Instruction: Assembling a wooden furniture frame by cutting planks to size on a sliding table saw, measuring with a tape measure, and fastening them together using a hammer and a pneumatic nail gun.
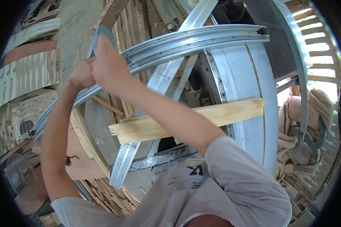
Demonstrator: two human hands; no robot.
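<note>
Galvanised steel channel (193, 39), long, thin-walled, lying across my bench frame (250, 75) from upper right down toward lower left; I log its left stretch as the part in hand

Left hand (80, 73): curled shut on the channel from the outer side, knuckles up. Right hand (109, 64): reached across my chest, palm pressed over the same stretch, touching the left hand; fingers fall behind the metal, so I cannot tell how far they wrap

Beneath: second steel channel (155, 98) crossing steeply, two pale timber battens (201, 117) laid side by side over the frame, plywood offcuts (26, 75) on the floor to my left

Risks, my judgement:
- raw sheet edge under bare palms; a slip along the channel could cut
- both hands bunched at one end, far end unsupported; it may swing, twist or buckle
- crossed arm gives weak leverage
- battens lie loose; a knock from the channel could send them off the frame
</note>
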